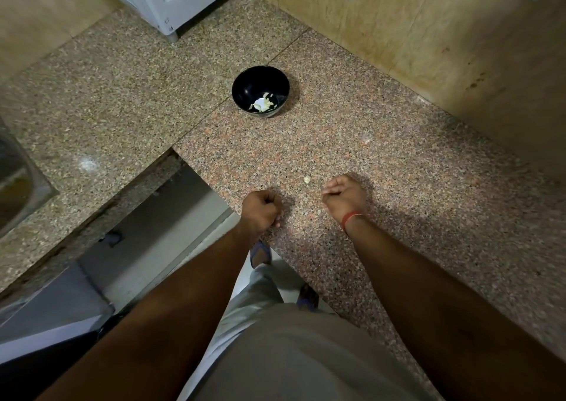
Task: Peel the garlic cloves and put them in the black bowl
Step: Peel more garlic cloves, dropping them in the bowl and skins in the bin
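We have both hands low over the speckled pink-brown granite surface [352,131], near its front edge. Our left hand [261,209] is curled into a fist; whether a clove sits inside it we cannot tell. Our right hand [344,197], with a red thread band at the wrist, also has its fingers curled in, and nothing shows between them. A small pale scrap of garlic [307,179] lies on the surface just beyond the right hand. The round glossy black bowl [260,91] stands well beyond both hands, holding a few pale peeled garlic pieces [262,104]. The risk we see: any clove hidden in a fist could slip out near the edge and drop to the floor.
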`<state>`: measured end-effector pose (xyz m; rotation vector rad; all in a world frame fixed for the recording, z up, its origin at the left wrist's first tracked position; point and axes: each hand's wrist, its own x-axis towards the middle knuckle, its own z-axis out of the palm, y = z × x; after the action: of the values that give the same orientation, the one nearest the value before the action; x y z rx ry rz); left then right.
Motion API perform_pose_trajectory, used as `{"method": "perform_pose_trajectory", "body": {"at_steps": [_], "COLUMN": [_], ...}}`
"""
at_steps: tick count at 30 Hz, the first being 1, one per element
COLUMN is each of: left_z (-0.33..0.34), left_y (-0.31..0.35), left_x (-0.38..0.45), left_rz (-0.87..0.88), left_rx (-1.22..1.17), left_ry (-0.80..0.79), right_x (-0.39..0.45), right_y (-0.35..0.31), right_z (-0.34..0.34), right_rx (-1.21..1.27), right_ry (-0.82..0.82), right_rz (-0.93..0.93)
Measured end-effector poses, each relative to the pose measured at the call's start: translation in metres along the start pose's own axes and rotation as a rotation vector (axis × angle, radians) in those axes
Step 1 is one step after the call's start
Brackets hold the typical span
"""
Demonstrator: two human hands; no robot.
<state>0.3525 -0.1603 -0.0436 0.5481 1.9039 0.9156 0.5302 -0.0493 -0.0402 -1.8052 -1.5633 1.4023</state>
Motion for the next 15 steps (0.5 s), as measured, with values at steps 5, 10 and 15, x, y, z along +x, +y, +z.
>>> {"method": "perform_pose_trajectory", "body": {"at_steps": [5,10,15], "left_z": [-0.003,-0.006,-0.015], "left_y": [-0.001,0.001,-0.008], "left_x": [-0.001,-0.004,0.001], "left_rz": [0.013,0.029,0.057], "left_rx": [0.008,0.044,0.159], "left_ry": [0.005,0.030,0.094], "right_x": [-0.006,-0.013,-0.013], "right_y": [-0.002,-0.009,-0.021], "right_z": [-0.001,0.008,0.031], "right_rx": [-0.083,-0.272,-0.498], "right_ry": [0.052,-0.073,-0.271], "right_rz": [-0.096,-0.374,-0.561]}}
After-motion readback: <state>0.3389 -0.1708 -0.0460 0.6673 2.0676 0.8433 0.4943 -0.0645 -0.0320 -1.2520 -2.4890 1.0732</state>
